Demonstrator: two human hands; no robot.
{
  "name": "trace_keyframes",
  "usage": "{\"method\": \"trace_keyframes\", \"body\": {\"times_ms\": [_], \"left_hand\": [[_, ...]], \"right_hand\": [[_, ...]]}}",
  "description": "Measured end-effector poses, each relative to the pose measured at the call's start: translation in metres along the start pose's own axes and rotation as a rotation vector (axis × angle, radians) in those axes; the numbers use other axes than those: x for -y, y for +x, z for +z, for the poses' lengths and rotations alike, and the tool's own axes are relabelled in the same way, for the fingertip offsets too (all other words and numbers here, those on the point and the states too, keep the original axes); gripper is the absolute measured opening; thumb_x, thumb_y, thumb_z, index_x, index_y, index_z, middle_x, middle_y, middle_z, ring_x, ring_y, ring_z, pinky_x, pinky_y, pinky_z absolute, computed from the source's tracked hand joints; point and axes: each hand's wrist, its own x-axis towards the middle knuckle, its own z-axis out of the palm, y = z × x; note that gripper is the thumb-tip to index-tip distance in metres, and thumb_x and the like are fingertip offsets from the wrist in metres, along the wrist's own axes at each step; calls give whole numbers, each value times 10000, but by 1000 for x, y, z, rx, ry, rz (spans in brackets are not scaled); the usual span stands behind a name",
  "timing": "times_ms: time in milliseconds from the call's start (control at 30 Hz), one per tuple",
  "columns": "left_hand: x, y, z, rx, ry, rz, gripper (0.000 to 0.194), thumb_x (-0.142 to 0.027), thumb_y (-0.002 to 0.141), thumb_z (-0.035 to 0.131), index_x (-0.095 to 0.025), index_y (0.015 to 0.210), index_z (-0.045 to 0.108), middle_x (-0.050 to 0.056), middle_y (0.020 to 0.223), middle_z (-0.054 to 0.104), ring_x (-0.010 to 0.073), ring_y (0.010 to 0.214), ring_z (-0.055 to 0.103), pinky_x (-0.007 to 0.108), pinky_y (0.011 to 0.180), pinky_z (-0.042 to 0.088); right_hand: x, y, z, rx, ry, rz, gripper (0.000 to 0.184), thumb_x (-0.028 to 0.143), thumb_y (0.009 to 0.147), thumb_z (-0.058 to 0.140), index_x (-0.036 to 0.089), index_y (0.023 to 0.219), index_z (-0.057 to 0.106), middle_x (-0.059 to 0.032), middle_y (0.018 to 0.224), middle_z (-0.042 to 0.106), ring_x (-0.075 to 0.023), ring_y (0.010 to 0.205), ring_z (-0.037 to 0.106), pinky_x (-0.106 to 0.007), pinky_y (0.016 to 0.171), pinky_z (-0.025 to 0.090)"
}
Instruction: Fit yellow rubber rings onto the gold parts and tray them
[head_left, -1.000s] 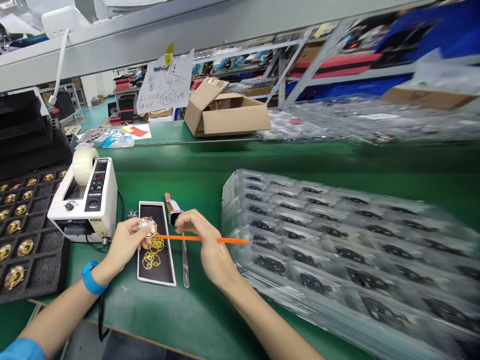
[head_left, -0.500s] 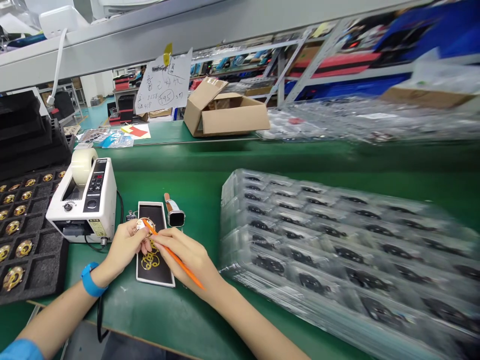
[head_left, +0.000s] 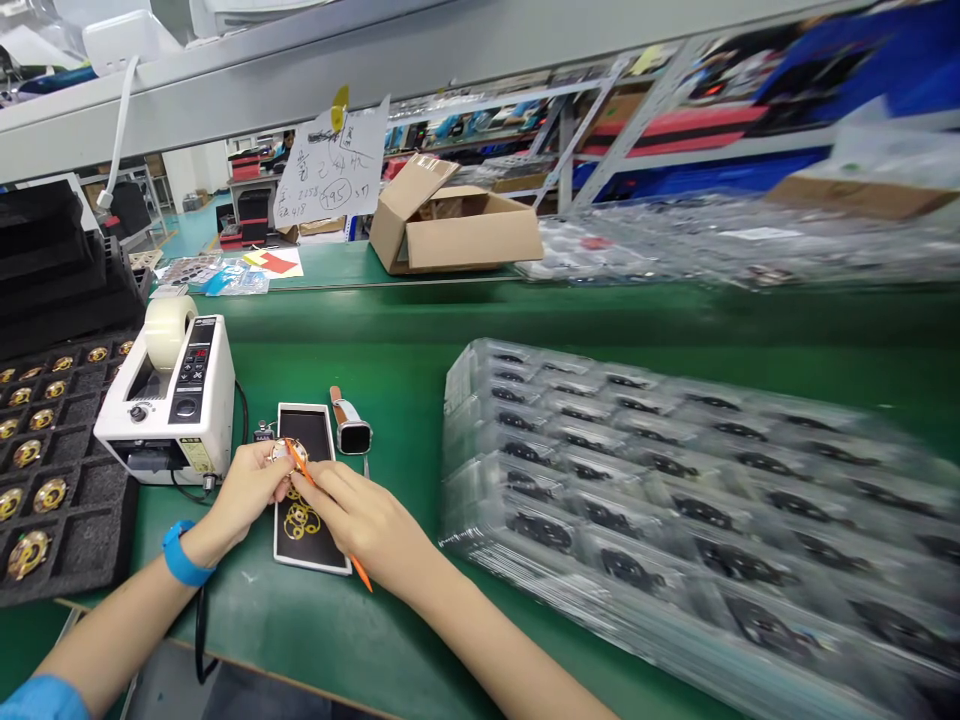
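Observation:
My left hand (head_left: pixel 250 490) pinches a small round gold-rimmed part (head_left: pixel 280 449), like a watch case or movement, above a shallow tray. Between the fingers of my right hand (head_left: pixel 365 517) is a thin orange stick tool (head_left: pixel 361 573), its tip at the round part. What the tip touches is too small to make out. Below both hands lies the white-rimmed black tray (head_left: pixel 313 566) with several thin gold rings (head_left: pixel 300 518) in it. A wristwatch (head_left: pixel 352 434) with a brown and pale strap rests just beyond the tray's right side.
A white tape dispenser (head_left: pixel 166 400) stands left of the tray. Further left, a black foam tray (head_left: pixel 90 560) holds several gold round parts. Stacked clear plastic trays (head_left: pixel 480 520) with dark parts fill the right. An open cardboard box (head_left: pixel 472 240) sits on the back ledge.
The orange tool has turned steeper, its rear end swinging down and left, as my right hand rotates. My left hand stays in place with the round part.

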Motion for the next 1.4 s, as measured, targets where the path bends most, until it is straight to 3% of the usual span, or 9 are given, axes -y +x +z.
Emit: {"method": "trace_keyframes", "body": {"times_ms": [167, 300, 500, 733, 900, 1033, 1200, 1300, 1400], "left_hand": [[1, 1, -1, 7, -6, 6, 252, -349, 730, 569, -161, 591, 476, -78, 461, 349, 57, 447, 253, 218, 451, 163], [-3, 0, 1, 32, -29, 8, 281, -405, 725, 601, -164, 636, 488, -70, 527, 346, 71, 492, 261, 228, 476, 180], [-4, -3, 0, 122, 50, 64, 289, -437, 766, 560, -169, 682, 487, -49, 604, 388, 97, 559, 322, 231, 533, 249], [-5, -9, -1, 171, 314, 259, 254, -375, 887, 438, -176, 750, 518, -19, 673, 470, 131, 634, 428, 249, 608, 338], [5, -8, -4, 62, 778, 610, 313, -200, 916, 364, -178, 1071, 635, 54, 778, 586, 189, 746, 506, 308, 696, 400], [11, -3, -6, 16, 975, 790, 434, -116, 892, 319, -177, 1237, 575, 88, 812, 589, 213, 764, 511, 335, 671, 443], [6, -25, -9, -97, 731, 634, 414, -174, 874, 451, -169, 1281, 526, 139, 1119, 605, 236, 1015, 549, 375, 838, 471], [12, -56, -22, -308, 295, 349, 293, -324, 855, 538, -144, 1058, 649, 102, 889, 661, 183, 771, 611, 282, 630, 489], [20, -81, -43, -533, -167, 111, 447, -501, 778, 606, -101, 971, 657, 36, 642, 602, 104, 498, 524, 195, 410, 341]], "right_hand": [[-1, 0, -4, 7, 31, 41, 319, 47, 909, 346, 113, 1071, 613, -124, 879, 652, -194, 781, 613, -304, 617, 545], [-2, -1, -14, -154, 275, 322, 301, 152, 933, 365, 166, 1128, 594, -91, 897, 607, -168, 772, 598, -300, 644, 519], [-3, 1, -23, -401, 473, 720, 421, 320, 968, 252, 208, 636, 485, -40, 694, 510, -174, 698, 537, -326, 642, 445], [-7, 9, -15, 59, 884, 1037, 400, 571, 824, 481, 196, 686, 475, 21, 624, 475, -107, 541, 414, -242, 507, 339], [-7, 13, -13, 163, 1232, 1333, 495, 667, 757, 489, 185, 652, 443, 69, 526, 381, -40, 411, 182, -214, 410, 120], [-8, 14, -14, 118, 1488, 1325, 485, 604, 623, 679, 164, 621, 474, 72, 549, 367, -24, 438, 155, -213, 421, 86], [-14, 12, -15, -5, 1264, 1312, 493, 611, 558, 714, 141, 679, 626, 82, 478, 310, -45, 441, 177, -226, 424, 127], [-14, 11, -16, -40, 1074, 1267, 467, 600, 571, 703, 146, 678, 691, -15, 560, 538, -111, 523, 402, -251, 470, 295], [-10, 11, -15, -45, 986, 1243, 426, 587, 541, 714, 164, 588, 690, -69, 664, 641, -197, 662, 528, -297, 581, 405]]}}
